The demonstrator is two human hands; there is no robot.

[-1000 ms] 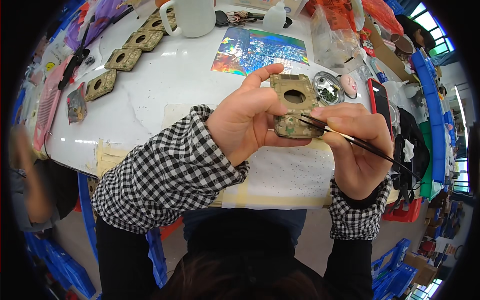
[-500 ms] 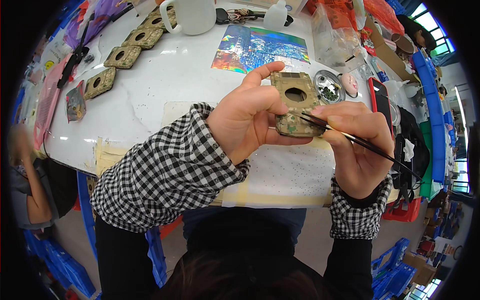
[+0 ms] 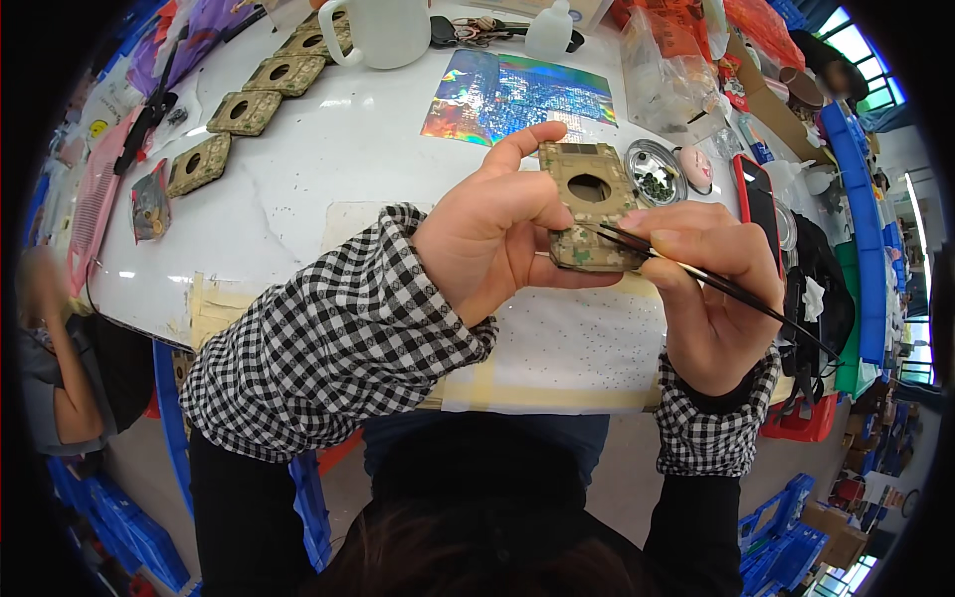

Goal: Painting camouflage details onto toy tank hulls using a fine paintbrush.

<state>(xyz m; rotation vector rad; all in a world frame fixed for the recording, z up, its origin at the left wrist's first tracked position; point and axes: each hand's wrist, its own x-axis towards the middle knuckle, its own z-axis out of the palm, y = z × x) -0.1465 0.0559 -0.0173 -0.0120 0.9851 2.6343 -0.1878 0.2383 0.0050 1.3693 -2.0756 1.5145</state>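
Over the near part of the table my left hand (image 3: 497,234) grips a camouflage-patterned model vehicle hull (image 3: 587,244) by its left side and underside. A round hole opens in the upper part of the hull. My right hand (image 3: 711,274) pinches a pair of dark tweezers (image 3: 736,291), whose tips touch or hover just above the hull's near section. Whether the tips hold a small piece is too small to tell. Beyond my right hand, a round clear dish (image 3: 654,171) contains small dark green bits.
Several similar camouflage hulls (image 3: 239,112) stand in a row at the far left. A white mug (image 3: 388,35), a small bottle (image 3: 548,28) and a shiny holographic sheet (image 3: 517,98) lie farther back. Dotted white paper (image 3: 577,348) covers the near edge. A phone (image 3: 758,204) lies right. Another person's arm (image 3: 65,368) shows left.
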